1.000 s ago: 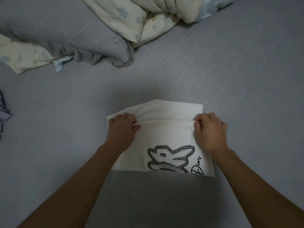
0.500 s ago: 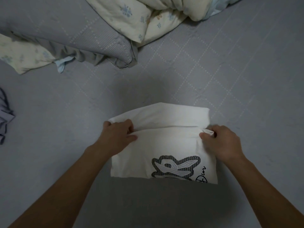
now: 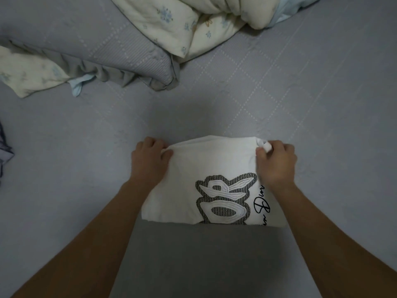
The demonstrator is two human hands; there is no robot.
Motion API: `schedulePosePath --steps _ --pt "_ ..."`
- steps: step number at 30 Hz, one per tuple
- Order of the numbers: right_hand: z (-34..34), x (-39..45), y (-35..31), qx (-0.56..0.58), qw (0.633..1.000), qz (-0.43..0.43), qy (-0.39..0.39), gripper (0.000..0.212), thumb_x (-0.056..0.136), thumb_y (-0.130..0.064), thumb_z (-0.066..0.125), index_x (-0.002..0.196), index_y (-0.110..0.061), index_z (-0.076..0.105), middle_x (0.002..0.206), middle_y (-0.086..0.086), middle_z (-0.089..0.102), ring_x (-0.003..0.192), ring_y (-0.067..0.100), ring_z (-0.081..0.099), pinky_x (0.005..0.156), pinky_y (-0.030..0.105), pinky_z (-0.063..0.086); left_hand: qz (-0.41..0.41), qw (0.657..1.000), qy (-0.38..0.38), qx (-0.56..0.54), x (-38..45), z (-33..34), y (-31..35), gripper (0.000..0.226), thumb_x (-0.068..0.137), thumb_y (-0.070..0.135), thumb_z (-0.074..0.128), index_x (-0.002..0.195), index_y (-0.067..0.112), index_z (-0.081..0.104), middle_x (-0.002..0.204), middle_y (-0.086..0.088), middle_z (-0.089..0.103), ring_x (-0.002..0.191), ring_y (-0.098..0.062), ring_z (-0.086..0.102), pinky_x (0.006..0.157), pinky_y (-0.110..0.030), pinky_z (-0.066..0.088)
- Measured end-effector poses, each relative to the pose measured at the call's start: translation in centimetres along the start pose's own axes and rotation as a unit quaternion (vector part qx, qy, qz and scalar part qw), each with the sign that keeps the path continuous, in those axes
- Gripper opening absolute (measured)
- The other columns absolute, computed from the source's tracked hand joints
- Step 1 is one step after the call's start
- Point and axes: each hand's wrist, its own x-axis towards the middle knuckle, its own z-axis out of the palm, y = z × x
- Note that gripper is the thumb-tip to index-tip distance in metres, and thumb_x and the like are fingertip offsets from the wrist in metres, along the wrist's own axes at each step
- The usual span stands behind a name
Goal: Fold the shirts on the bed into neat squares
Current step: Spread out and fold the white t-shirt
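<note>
Lower centre of frame: our left hand [image 3: 150, 162] and right hand [image 3: 276, 163] pinch white shirt [image 3: 206, 168] far corners; uneven release likely skews fold, square crooked.

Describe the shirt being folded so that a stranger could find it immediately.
On the grey bed, look near the front edge, between the two hands. The white shirt lies there, folded. Only it carries big grey-outlined letters and black script.

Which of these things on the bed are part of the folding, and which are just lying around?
In use: white shirt, pinched at its far corners by the left hand and right hand.

Lying about: floral quilt, grey pillow, bluish cloth at the left edge.
</note>
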Motion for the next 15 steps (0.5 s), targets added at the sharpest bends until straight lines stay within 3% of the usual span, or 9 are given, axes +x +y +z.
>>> schedulePosePath --steps 4,6,9,10,12,15 --pt "-0.3 -0.3 0.3 0.103 0.994 0.045 0.01 0.042 0.088 -0.034 0.063 0.123 -0.014 0.052 0.12 0.005 0.045 0.098 0.021 0.051 0.089 0.028 0.038 -0.007 0.998 -0.006 -0.065 -0.2 0.2 -0.2 0.021 0.099 0.031 0.051 0.1 0.012 0.057 0.103 -0.015 0.061 0.094 -0.036 0.057 0.075 -0.039 0.041" --pt "-0.7 -0.8 0.7 0.134 0.988 0.077 -0.015 0.041 0.087 -0.04 0.063 0.119 -0.016 0.053 0.105 -0.004 0.055 0.091 0.018 0.057 0.081 0.026 0.04 -0.003 0.994 -0.02 -0.106 -0.7 -0.1 -0.8 0.016 0.099 0.031 0.052 0.094 0.015 0.054 0.09 -0.012 0.065 0.084 -0.031 0.06 0.067 -0.033 0.039" --pt "-0.9 -1.9 2.1 0.132 0.991 0.022 -0.024 0.012 0.091 -0.043 0.056 0.093 -0.031 0.057 0.074 -0.01 0.059 0.067 0.001 0.057 0.054 0.015 0.037 0.012 0.982 0.01 -0.186 -2.0 -1.1 -1.9 0.015 0.098 0.029 0.056 0.085 0.022 0.057 0.07 0.002 0.061 0.065 -0.007 0.057 0.058 -0.025 0.038" --pt "-1.0 -2.0 2.3 0.141 0.99 -0.005 -0.008 0.014 0.091 -0.043 0.054 0.084 -0.031 0.056 0.066 -0.007 0.057 0.06 0.001 0.054 0.049 0.013 0.036 0.018 0.981 0.028 -0.19 -2.3 -1.4 -2.2 0.015 0.097 0.03 0.057 0.085 0.023 0.058 0.068 0.005 0.061 0.065 -0.005 0.057 0.056 -0.018 0.038" --pt "-1.0 -1.8 2.3 0.15 0.988 -0.026 0.026 0.029 0.093 -0.041 0.05 0.072 -0.022 0.052 0.057 -0.004 0.05 0.051 0.004 0.045 0.053 0.024 0.042 0.002 0.986 0.041 -0.163 -2.5 -1.1 -2.4 0.014 0.097 0.035 0.056 0.087 0.026 0.061 0.071 0.005 0.064 0.069 -0.006 0.06 0.062 -0.017 0.042" --pt "-0.5 -1.4 1.6 0.131 0.991 0.005 0.016 0.039 0.097 -0.031 0.046 0.067 -0.007 0.049 0.061 0.003 0.053 0.062 0.024 0.055 0.065 0.041 0.049 -0.05 0.998 0.037 -0.023 -2.3 0.2 -1.5 0.022 0.098 0.039 0.052 0.1 0.023 0.067 0.098 -0.005 0.069 0.098 -0.028 0.063 0.089 -0.037 0.04"
